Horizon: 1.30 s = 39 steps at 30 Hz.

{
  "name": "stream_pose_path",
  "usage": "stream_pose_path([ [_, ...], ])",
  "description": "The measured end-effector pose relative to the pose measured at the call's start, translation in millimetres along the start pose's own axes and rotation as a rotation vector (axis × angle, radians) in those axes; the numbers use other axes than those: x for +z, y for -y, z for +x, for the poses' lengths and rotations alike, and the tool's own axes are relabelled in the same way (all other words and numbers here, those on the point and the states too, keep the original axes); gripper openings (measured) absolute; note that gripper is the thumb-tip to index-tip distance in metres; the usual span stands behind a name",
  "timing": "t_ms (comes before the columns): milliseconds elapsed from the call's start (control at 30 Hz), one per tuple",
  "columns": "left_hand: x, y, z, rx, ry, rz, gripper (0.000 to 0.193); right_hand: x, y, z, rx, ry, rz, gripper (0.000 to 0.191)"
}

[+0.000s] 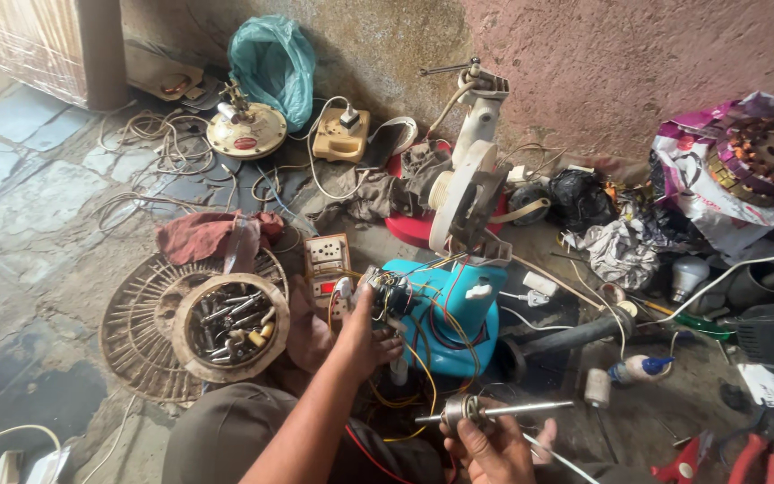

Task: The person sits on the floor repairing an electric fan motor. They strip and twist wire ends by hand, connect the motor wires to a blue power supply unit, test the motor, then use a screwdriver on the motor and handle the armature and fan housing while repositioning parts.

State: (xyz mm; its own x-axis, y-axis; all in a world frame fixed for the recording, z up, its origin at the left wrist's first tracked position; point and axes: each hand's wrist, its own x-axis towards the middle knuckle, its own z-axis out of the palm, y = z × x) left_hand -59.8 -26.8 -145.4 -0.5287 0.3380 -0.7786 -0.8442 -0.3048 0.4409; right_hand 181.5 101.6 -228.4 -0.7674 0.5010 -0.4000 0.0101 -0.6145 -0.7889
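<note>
Tool bowl [230,325] left — fan base [445,314] right

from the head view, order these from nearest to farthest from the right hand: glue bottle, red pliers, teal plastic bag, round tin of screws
Measured from the right hand, which holds a metal rotor shaft:
1. Glue bottle, on the floor to its right.
2. Red pliers, lower right; nearly as close as the bottle.
3. Round tin of screws, off to the left.
4. Teal plastic bag, by the far wall.

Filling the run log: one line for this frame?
left hand: on switch block of blue fan base | right hand: grips motor shaft | floor: bowl of tools
</note>
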Motion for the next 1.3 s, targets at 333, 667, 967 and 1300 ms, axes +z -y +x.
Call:
stream_pose_path([
  [333, -4.1, 3.9, 30.7, 0.068, 0.152, 0.01, 0.084, -8.1, 0.5, -4.9, 0.013, -0.005, -0.11, 0.048],
  [667, 2.6, 26.1, -48.3, 0.917, 0.267, 0.299, 0.09, -60.6, 77.4, -48.2, -0.048, 0.255, -0.241, 0.049],
  [967, -7.4, 24.1, -116.0, 1.783, -0.032, 0.887, 0.104, -0.1, 87.0, -96.2, -0.385, 0.442, -0.297, 0.047],
  [1300, -6.3, 43.0, -113.9, 1.759, 0.244, 0.643, 0.103, 114.1, 208.1, -122.2, -0.652, 0.324, -0.228, 0.054],
])
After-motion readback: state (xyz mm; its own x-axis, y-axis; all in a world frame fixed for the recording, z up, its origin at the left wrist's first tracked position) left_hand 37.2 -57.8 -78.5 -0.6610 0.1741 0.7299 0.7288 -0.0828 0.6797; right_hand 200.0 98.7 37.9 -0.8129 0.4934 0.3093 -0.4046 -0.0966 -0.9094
